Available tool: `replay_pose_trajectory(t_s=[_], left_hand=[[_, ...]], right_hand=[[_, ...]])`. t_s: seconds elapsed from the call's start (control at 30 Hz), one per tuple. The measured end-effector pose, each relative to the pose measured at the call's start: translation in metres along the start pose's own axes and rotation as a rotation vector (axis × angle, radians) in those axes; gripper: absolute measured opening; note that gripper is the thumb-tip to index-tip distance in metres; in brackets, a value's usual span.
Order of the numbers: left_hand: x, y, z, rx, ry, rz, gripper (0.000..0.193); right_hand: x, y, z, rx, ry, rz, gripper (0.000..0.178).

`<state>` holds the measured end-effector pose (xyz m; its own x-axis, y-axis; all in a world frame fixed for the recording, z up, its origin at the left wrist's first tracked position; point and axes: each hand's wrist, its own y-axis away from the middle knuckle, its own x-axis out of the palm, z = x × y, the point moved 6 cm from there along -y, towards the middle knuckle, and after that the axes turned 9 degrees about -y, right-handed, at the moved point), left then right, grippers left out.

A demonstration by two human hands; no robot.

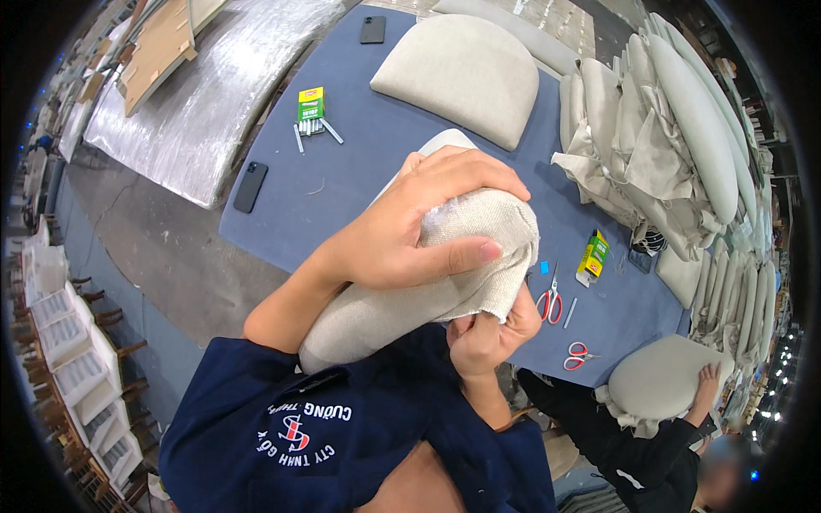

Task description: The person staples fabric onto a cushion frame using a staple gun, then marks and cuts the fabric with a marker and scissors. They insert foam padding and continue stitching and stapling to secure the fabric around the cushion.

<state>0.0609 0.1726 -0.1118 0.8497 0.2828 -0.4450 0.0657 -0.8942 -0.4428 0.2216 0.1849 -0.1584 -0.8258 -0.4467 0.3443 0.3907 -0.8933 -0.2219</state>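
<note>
A beige fabric-covered cushion (376,309) is held up on edge against my chest, above the blue table. My left hand (419,218) wraps over its upper end, with the thumb pressed on the cloth and the fingers over the far side. Lower down, my right hand (492,338) pinches the loose edge of the cover near the cushion's corner; its fingertips are partly hidden by the cloth. Beyond my hands, another beige cushion (462,77) with a rounded end lies flat on the table.
On the blue table (342,171) lie red-handled scissors (550,303), small red-handled snips (581,356), two green-yellow boxes of chalk sticks (311,104) and phones (251,187). Stacked covers and cushions (650,128) rise at the right. A co-worker (633,445) handles a cushion at lower right.
</note>
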Motion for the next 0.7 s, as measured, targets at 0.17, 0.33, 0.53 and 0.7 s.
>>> replay_pose_trajectory(t_s=[0.17,0.33,0.53,0.7], left_hand=[[-0.001,0.004,0.002,0.033,0.057,0.001,0.051],[0.005,0.002,-0.005,0.039,0.103,-0.003,0.05],[0.014,0.004,-0.009,0.022,0.063,0.002,0.051],[0.014,0.004,-0.011,0.014,0.038,-0.017,0.05]], right_hand=[[0.002,0.01,0.011,0.05,0.043,0.076,0.027],[-0.016,0.03,0.007,-0.023,0.048,0.141,0.024],[-0.01,0.022,0.018,-0.066,0.122,0.042,0.027],[-0.001,0.023,0.009,-0.15,-0.015,-0.1,0.027]])
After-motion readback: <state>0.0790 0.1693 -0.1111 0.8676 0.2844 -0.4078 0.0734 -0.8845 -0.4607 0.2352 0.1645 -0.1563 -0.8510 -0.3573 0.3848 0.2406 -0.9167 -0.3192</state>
